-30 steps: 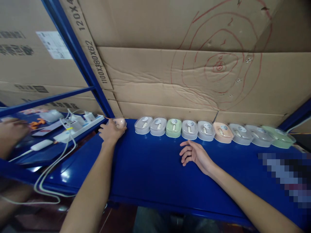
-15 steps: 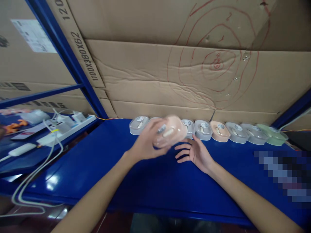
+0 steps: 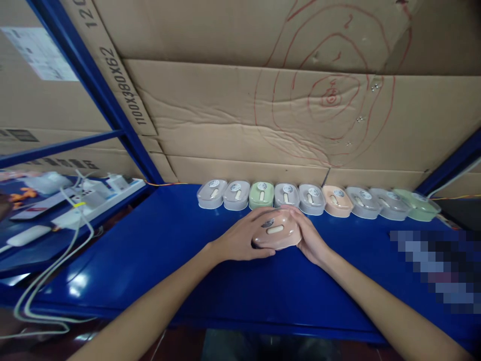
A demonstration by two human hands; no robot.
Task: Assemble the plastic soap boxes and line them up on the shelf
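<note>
A pink plastic box with a clear lid (image 3: 288, 233), which has a pale oblong piece and a round sticker on top, is held over the blue surface. My left hand (image 3: 242, 235) grips it from the left, thumb along the near side and fingers over the far side. Against its right end my right hand (image 3: 312, 239) is wrapped, its fingertips partly hidden behind the box. Just beyond stands a row of similar lidded boxes, among them a green one (image 3: 261, 194), a grey one (image 3: 286, 195) and an orange one (image 3: 337, 201).
Behind the row rises a cardboard sheet (image 3: 210, 110) with red rings drawn on it. Blue frame posts (image 3: 93, 85) slant at both sides. A white power strip (image 3: 99, 203) with cables (image 3: 78, 245) lies at the left. A pixelated patch covers the right.
My left hand has brought the pink box right and lower, away from the row. My right hand, open before, has closed on its right end. The green box behind is uncovered.
</note>
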